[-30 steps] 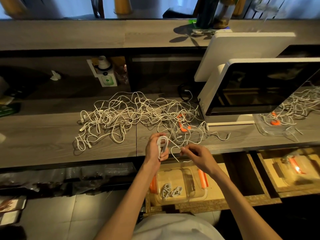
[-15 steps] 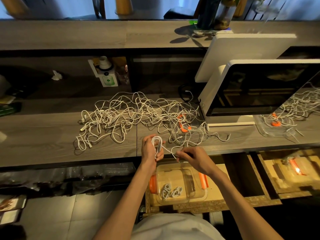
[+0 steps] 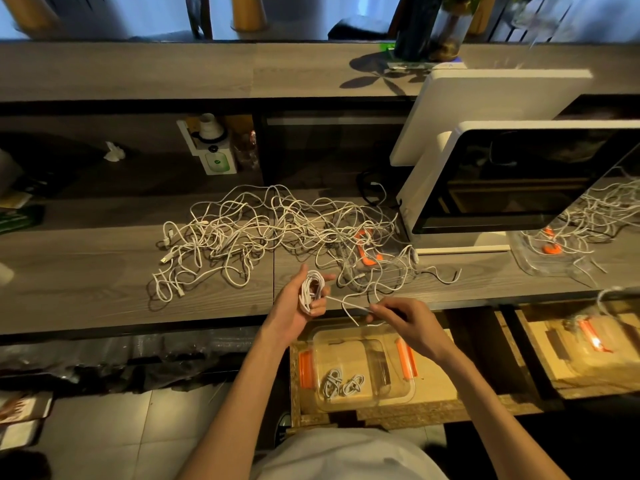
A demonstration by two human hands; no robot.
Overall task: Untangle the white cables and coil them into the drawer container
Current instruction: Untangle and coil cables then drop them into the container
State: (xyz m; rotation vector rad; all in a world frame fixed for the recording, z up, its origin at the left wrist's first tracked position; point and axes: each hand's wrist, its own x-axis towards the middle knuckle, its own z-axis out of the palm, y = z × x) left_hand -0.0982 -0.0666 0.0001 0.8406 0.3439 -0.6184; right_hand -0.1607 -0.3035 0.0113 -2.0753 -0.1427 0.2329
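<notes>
- Head view, centre of the frame: the left hand point(image 3: 300, 308) has its fingers curled round a small coil point(image 3: 310, 291) of white cable, wound in loops about the fingers.
- Just right of it, the right hand point(image 3: 406, 318) pinches the free tail point(image 3: 349, 304) of that same cable between thumb and fingertips; the strand runs taut between the two hands.
- Above the hands, a loose tangle of white cables point(image 3: 263, 233) sprawls across the wooden counter point(image 3: 86, 282), partly draped over a clear lid point(image 3: 372, 258) with orange clips.
- Lower centre, in the open drawer point(image 3: 433, 408), sits a clear container point(image 3: 360, 367) holding two finished coils point(image 3: 341, 381), lying side by side.
- Handling, as I judge it: the cable is light, limp and a little springy, so a coil will loosen unless gripped across its loops; the tail is best guided near its plug end.
- Count: two hands, one coil in progress, two stored; the strands in the tangle cannot be counted.
</notes>
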